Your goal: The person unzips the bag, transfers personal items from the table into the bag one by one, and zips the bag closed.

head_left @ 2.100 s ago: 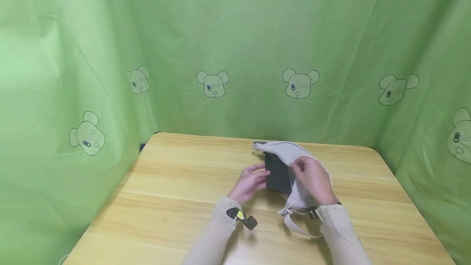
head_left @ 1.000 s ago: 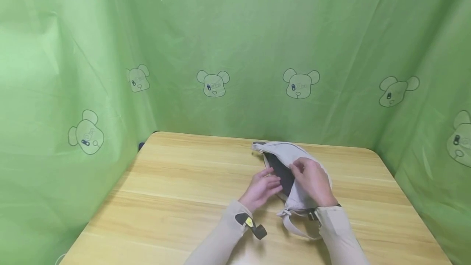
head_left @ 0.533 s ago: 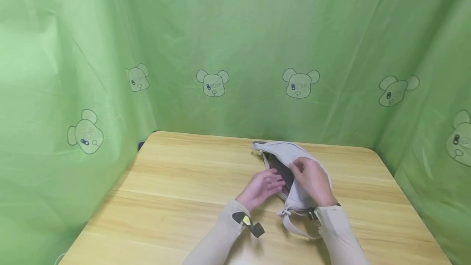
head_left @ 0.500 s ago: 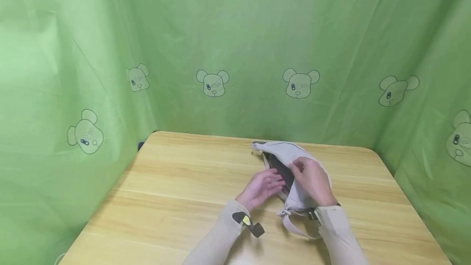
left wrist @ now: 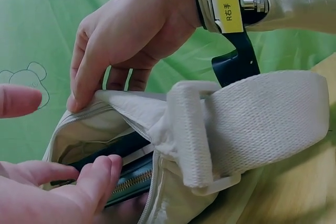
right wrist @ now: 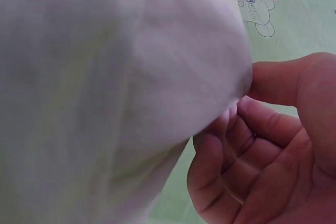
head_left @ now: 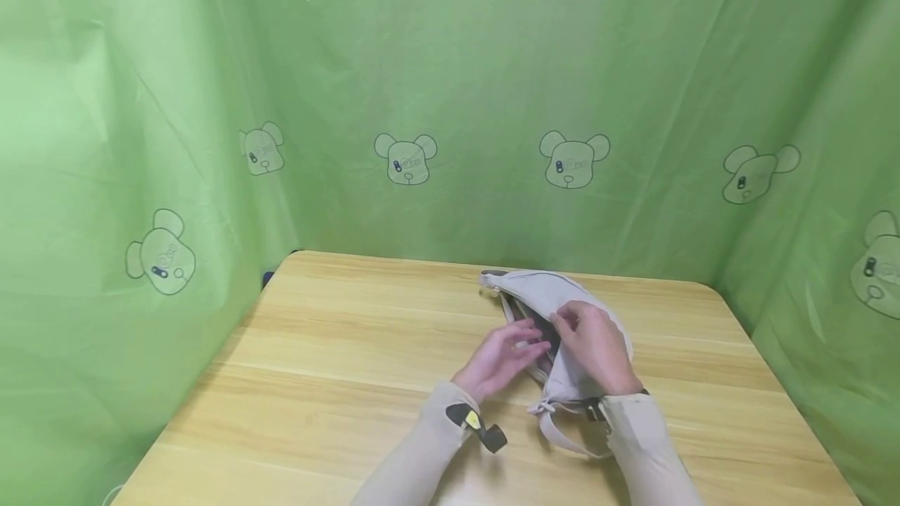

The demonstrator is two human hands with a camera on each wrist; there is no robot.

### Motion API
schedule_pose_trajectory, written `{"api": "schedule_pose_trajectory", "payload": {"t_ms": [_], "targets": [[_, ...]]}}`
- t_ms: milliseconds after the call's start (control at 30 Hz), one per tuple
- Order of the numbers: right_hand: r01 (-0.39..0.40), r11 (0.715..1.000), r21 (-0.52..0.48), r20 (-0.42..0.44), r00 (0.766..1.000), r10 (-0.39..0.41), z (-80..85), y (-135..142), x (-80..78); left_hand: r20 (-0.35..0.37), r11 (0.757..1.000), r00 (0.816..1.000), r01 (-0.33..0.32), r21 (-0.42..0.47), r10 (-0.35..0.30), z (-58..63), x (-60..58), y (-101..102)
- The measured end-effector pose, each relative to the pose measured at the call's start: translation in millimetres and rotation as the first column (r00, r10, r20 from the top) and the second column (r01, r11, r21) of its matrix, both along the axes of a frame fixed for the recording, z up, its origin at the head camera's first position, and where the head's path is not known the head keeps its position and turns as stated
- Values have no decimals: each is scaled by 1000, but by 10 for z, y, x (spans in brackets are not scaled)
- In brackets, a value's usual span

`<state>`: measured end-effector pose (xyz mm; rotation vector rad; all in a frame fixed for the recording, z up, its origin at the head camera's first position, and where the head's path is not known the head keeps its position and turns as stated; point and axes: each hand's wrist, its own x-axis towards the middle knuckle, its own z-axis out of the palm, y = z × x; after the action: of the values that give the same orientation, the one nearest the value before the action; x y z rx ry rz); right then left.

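Observation:
A pale grey sling bag (head_left: 544,291) lies on the table with its zipped mouth parted. My right hand (head_left: 598,342) pinches the upper edge of that mouth between thumb and fingers; in the right wrist view the cloth (right wrist: 173,77) is stretched from those fingertips. My left hand (head_left: 495,358) is at the opening, fingertips just inside and loosely bent, the thumb standing apart in the left wrist view. Inside the bag sit a dark green pouch with a brass zip (left wrist: 131,182) and a dark flat item (left wrist: 113,148). Whether the left fingers touch them, I cannot tell.
A wide webbing strap (left wrist: 268,124) with a pale buckle (left wrist: 191,135) hangs from the bag's near end. The wooden table (head_left: 337,350) extends to the left and right. Green curtains (head_left: 485,100) with printed bear heads surround it.
The left hand first held a black flat item at the bag's mouth; the item went inside and the fingers let go. The left hand has moved right, to the opening. The right hand keeps its pinch.

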<state>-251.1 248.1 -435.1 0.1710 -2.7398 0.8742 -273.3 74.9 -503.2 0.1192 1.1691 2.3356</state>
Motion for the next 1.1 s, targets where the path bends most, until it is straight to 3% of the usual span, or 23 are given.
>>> {"api": "schedule_pose_trajectory", "payload": {"t_ms": [200,567,733,900,1100], "targets": [[0,1000,3,0,1000,0,-5,1,-11,-1,1000,1000,20,18,-20,39,2,-2],[1,1000,4,13,1000,-1,-11,8,-10,-11,989,992,121,-89,-123,-21,32,7],[5,1000,6,12,1000,-5,-14,14,-10,-2,990,992,129,-47,-129,-2,38,21],[1,1000,4,14,1000,-1,-21,11,-4,51,991,989,135,18,-136,0,48,48],[-2,1000,0,0,1000,2,-28,-3,0,45,987,986,156,43,-158,-17,51,95]]}}
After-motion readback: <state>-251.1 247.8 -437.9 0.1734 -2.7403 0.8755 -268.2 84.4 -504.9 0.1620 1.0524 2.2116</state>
